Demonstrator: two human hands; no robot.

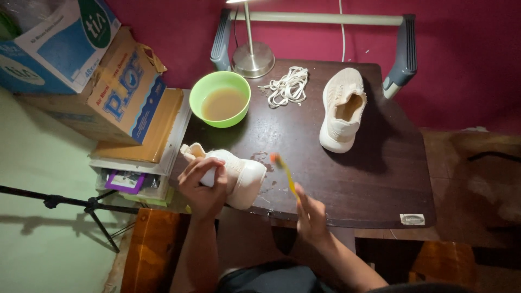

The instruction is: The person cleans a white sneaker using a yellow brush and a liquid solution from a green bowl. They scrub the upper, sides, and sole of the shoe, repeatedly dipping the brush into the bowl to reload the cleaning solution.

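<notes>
Left hand [202, 187] curled around pale knit shoe [233, 173] near table [347, 184] edge; right hand [310, 214] pinching slim yellow toothbrush [284, 172], bristles raised.

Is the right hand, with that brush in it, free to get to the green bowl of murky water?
Probably yes. The right hand holds the toothbrush, and bare wet tabletop lies between it and the green bowl.

Single head-worn camera, positioned above the near edge of the dark wooden table [347, 184], facing steeply downward, at arm's-length range.
</notes>
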